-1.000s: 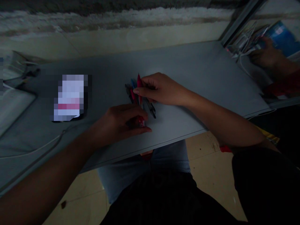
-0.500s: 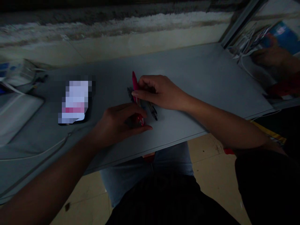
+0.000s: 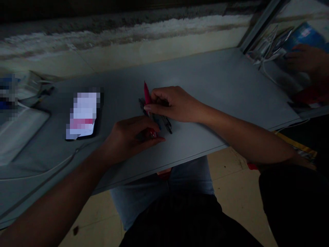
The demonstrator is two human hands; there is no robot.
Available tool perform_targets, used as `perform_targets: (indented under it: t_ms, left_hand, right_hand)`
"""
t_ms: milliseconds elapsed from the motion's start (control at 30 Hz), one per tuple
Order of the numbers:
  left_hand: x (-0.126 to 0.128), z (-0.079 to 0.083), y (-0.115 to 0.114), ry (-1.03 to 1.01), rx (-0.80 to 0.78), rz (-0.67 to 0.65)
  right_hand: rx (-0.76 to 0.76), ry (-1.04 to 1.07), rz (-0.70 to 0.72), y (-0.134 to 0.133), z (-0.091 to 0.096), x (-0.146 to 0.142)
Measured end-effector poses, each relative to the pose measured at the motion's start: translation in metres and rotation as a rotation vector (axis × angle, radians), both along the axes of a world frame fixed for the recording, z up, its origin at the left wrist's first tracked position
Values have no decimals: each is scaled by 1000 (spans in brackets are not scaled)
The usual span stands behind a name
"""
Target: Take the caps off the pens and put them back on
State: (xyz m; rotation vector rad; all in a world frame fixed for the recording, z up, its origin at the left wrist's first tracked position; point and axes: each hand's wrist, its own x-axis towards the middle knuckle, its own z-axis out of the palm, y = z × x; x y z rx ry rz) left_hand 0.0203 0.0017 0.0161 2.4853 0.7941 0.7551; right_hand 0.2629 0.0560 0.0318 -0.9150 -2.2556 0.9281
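Note:
A bunch of several pens lies on the grey table [image 3: 218, 79], a red pen [image 3: 147, 94] sticking up past the others and a black pen tip [image 3: 168, 126] showing at the right. My right hand [image 3: 172, 104] curls over the bunch from above and pinches it. My left hand [image 3: 131, 137] cups the lower end, its fingers around a red part [image 3: 153, 133]. The pens' middles are hidden by my fingers.
A phone [image 3: 83, 115] with a pixelated screen lies left of my hands. A white cable [image 3: 51, 168] runs along the table, and a white pad [image 3: 20, 133] sits at far left. At top right, another person's hand [image 3: 302, 58] or its reflection rests near a blue book [image 3: 305, 34].
The pens have drawn closer together under my right hand, and the blue pen no longer shows. The view has shifted slightly, so the phone sits further right in the picture.

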Motion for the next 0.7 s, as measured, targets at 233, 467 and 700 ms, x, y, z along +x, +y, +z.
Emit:
perform_targets:
  t_ms: [233, 467, 700]
  left_hand:
    - [-4, 2, 2, -41, 42, 48]
    - [-6, 5, -4, -21, 162, 0]
    - [-3, 4, -3, -35, 140, -79]
  right_hand:
    - [3, 80, -34, -11, 10, -2]
    - [-29, 115, 30, -11, 7, -4]
    - [-21, 89, -36, -7, 5, -4]
